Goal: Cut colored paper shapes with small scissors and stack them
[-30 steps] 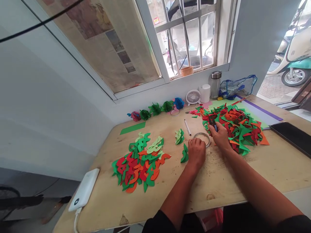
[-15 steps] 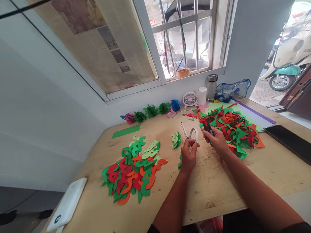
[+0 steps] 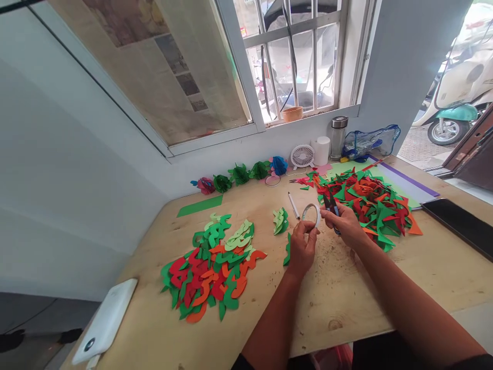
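Left hand [image 3: 302,249]: fingers pinched on the lower rim of a thin tape roll [image 3: 318,217], upright above the wooden counter [image 3: 146,329]. Right hand [image 3: 348,228]: fingers closed round dark snips [image 3: 336,221], tips by the roll; cannot tell if they pinch tape. Best keep the smooth ring steady, blades angled off; curvy matte paper cutouts [image 3: 204,272] crease easily, I judge.

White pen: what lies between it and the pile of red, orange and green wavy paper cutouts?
A small stack of light and dark green paper cutouts lies there, as the head view shows.
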Demonstrator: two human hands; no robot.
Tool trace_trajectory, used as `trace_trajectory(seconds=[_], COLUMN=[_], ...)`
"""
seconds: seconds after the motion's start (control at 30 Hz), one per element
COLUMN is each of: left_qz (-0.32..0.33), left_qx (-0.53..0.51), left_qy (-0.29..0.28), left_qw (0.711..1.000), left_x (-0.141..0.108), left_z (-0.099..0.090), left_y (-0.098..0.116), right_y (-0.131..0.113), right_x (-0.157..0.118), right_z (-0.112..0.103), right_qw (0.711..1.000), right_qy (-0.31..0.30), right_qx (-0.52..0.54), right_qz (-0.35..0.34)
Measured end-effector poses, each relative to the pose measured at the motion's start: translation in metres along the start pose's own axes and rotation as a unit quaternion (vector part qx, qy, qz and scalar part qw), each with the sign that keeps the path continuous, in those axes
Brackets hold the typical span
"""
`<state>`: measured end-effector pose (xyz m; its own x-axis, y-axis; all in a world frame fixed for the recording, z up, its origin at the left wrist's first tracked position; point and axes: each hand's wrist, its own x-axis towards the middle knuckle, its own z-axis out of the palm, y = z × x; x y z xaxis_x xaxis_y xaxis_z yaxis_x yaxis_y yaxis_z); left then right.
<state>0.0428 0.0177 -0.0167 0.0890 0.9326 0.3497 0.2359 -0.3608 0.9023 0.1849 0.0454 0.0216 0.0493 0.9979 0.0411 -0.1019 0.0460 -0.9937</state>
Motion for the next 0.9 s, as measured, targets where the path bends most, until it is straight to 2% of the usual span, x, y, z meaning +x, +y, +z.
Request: trace_trajectory(seconds=[0.27,0.53,0.63,0.8,0.9], left_qz=[0.018,0.01,0.002,-0.011,-0.014], left_qx=[-0.014,-0.032,-0.043,-0.079,-0.09], left_qy=[0.011,0.001,0.01,0.02,0.034], left_qw=[1.0,0.999,0.999,0.997,0.995], left_x=[0.0014,0.0021,0.0017,0.0017,0.0021], left_z=[-0.0024,-0.0038,-0.0031,-0.0022,-0.0027], left_y=[0.0055,0.0071,0.0058,0.0045,0.0023], right_y=[-0.0064,-0.0019,-0.002,-0.0059,-0.0084], right_x=[-0.0045,-0.0054,-0.0051,-0.0046,-0.0046], right_z=[-0.0009,-0.0064,-0.0049,0.0009,0.0013], right_qw=[0.999,0.995,0.996,0.998,0.997], right_qy=[-0.033,-0.08,-0.059,0.015,0.021], right_qx=[0.03,0.051,0.047,-0.026,-0.042], right_qz=[-0.011,-0.036,-0.043,-0.055,-0.054])
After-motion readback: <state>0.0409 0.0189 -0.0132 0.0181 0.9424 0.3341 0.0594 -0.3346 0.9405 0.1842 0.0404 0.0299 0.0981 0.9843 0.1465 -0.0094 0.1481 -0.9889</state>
